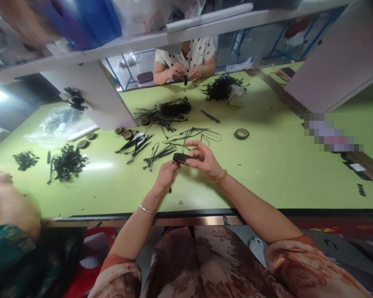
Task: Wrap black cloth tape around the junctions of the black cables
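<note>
Here, at a green-topped bench (276,178), a co-worker's blurred forearm (10,203) in a green sleeve reaches in at far left, close to a small tangle of black cables (25,160). Next come a clear plastic bag (56,122), a larger cable pile (68,163) in front of it, and two tape rolls (83,144) just beside that pile. More rolls (128,135) sit to the right of these, near a cluster of black strips (135,147), with loosely looped cables (161,153) alongside. At center, the person's left hand (167,176), a silver bangle at its wrist, pinches its fingers together around a thin black cable (170,188), whose end hangs below the hand. Just above the bench's near side, between the two hands, is a roll of black tape (182,158), seen nearly edge-on. The right hand (207,159), with a yellow bracelet, grips the roll's right side between thumb and curled fingers, the index finger extended apart. Across the bench, a person (186,62) in a polka-dot top holds a small black item in both hands. Farther right lie a dense cable heap (220,87) and, nearer, a flat tape roll (241,133).
</note>
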The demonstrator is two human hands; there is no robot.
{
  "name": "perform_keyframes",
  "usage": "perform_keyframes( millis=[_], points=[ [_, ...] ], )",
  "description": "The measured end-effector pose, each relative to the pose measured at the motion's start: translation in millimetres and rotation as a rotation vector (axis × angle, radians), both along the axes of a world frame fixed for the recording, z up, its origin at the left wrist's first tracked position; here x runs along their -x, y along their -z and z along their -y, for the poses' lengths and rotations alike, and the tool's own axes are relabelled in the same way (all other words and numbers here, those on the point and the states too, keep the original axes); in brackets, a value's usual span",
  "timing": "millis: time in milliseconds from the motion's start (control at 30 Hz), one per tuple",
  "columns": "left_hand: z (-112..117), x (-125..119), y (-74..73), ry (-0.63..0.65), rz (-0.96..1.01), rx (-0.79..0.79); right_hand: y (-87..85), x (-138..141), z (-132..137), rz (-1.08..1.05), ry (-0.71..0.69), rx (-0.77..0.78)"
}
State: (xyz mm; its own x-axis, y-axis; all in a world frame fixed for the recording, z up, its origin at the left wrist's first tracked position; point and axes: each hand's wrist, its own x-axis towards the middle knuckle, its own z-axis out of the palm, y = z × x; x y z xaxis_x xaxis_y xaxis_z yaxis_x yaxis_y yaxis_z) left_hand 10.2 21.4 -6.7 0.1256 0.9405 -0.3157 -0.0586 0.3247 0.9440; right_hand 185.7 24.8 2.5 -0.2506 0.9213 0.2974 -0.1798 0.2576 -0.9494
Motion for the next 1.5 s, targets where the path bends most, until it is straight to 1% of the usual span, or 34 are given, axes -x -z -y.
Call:
perform_keyframes(
  millis=[67, 133, 200, 267, 367, 467, 533, 567, 667, 767, 867, 933, 1033, 1100, 1200, 1367, 1500],
  points=[
    [-2, 3, -4.9, -0.033, 0.180, 0.079, -0.7, 0, 1, 0.065, 0.007, -0.086],
    [-3, 7, -9.0, -0.056, 0.296, 0.101, -1.7, 1, 2, 0.117, 0.005, -0.154],
    [-3, 10, -10.8, -0.081, 0.343, 0.092, -2.5, 3, 3, 0.153, -0.007, -0.177],
    [-2, 12, -9.9, -0.084, 0.313, 0.031, -3.0, 5, 5, 0.200, -0.005, -0.178],
    [-1, 11, -5.0, -0.034, 0.151, -0.145, -2.4, 7, 5, 0.287, 0.038, -0.149],
    [2, 11, 0.0, -0.002, -0.161, -0.439, -0.4, 9, 4, 0.332, 0.063, -0.027],
    [5, 11, 2.7, 0.014, -0.381, -0.632, 0.6, 9, 1, 0.293, 0.062, 0.075],
    [6, 11, 4.0, 0.036, -0.469, -0.700, 0.9, 10, 0, 0.250, 0.064, 0.128],
    [10, 11, 8.2, 0.146, -0.660, -0.832, 1.1, 9, -5, 0.110, 0.046, 0.270],
    [11, 10, 12.7, 0.226, -0.850, -1.007, 2.7, 9, -7, 0.046, 0.004, 0.374],
    [9, 10, 16.0, 0.255, -0.989, -1.180, 6.8, 10, -7, -0.021, 0.000, 0.439],
    [8, 11, 17.1, 0.278, -1.030, -1.228, 9.5, 12, -6, -0.086, 0.022, 0.433],
    [7, 12, 17.0, 0.320, -1.046, -1.225, 10.2, 14, -5, -0.168, 0.039, 0.382],
    [8, 11, 16.7, 0.344, -1.052, -1.204, 7.6, 14, -4, -0.204, 0.042, 0.347],
    [11, 8, 16.9, 0.348, -1.062, -1.106, 0.2, 10, -2, -0.223, 0.047, 0.288],
    [9, 5, 19.1, 0.265, -1.038, -0.817, -11.4, 3, 3, -0.211, 0.001, 0.220],
    [5, 5, 20.6, 0.160, -0.924, -0.680, -11.9, 4, 6, -0.179, -0.011, 0.200]
  ],
)
